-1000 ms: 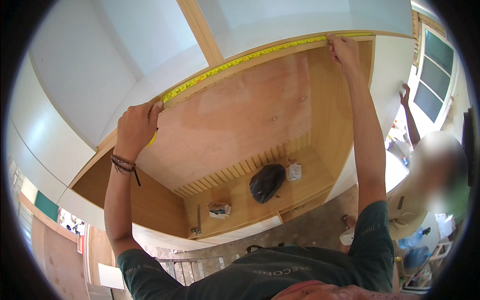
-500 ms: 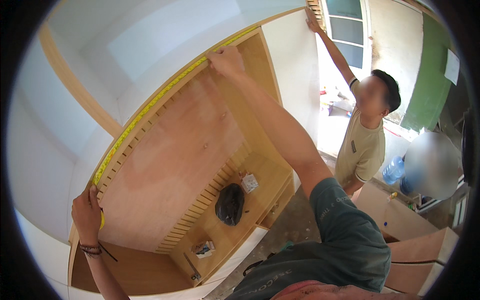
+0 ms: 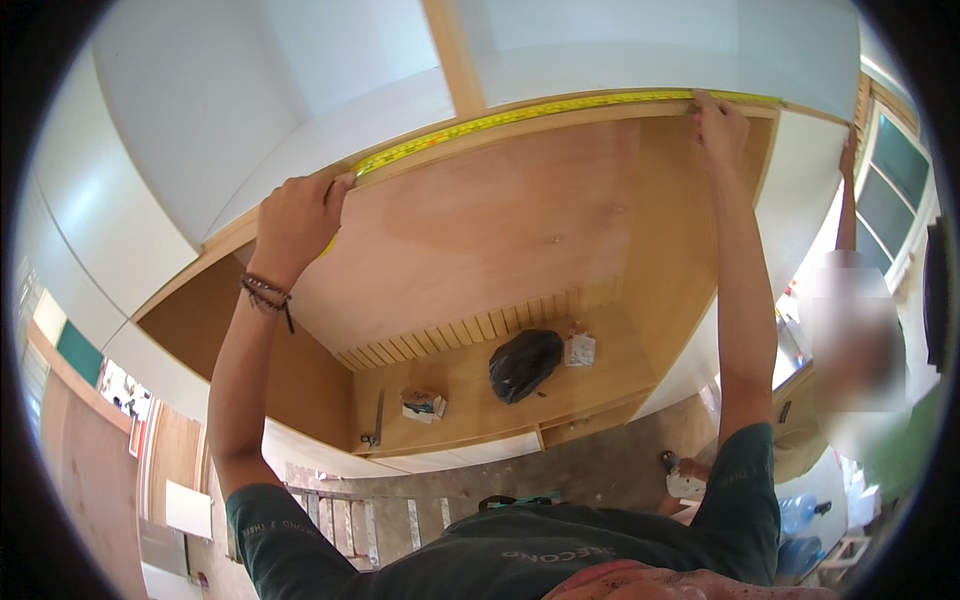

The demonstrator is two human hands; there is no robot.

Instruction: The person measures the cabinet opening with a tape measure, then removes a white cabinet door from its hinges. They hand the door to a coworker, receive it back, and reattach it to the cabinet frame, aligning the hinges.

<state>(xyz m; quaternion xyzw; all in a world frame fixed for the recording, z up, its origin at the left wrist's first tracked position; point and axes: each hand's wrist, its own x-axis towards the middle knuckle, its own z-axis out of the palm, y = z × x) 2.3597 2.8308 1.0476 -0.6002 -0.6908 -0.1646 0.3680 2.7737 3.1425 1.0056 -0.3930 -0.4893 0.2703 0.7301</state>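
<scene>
A yellow tape measure blade [image 3: 520,118] runs along the wooden front edge [image 3: 560,128] of a cabinet. My left hand [image 3: 298,222] is closed around the tape measure's body at the left end; a little yellow shows below the fingers, the rest is hidden. My right hand [image 3: 722,132] has its fingers closed on the blade near the right end, pressing it against the edge. A short length of blade continues past that hand to the right. Below the arms lies the open cabinet compartment with a reddish plywood back panel [image 3: 480,240].
Inside the cabinet are a black plastic bag [image 3: 526,366], a small white box [image 3: 580,350], another small box [image 3: 422,404] and a metal square [image 3: 374,425]. At right, a co-worker's raised arm [image 3: 847,200] reaches the cabinet's end. Blue water bottles [image 3: 798,512] stand lower right.
My view has turned, so the cabinet edge now runs nearly level and the co-worker appears farther right. Both hands keep about the same places along the tape.
</scene>
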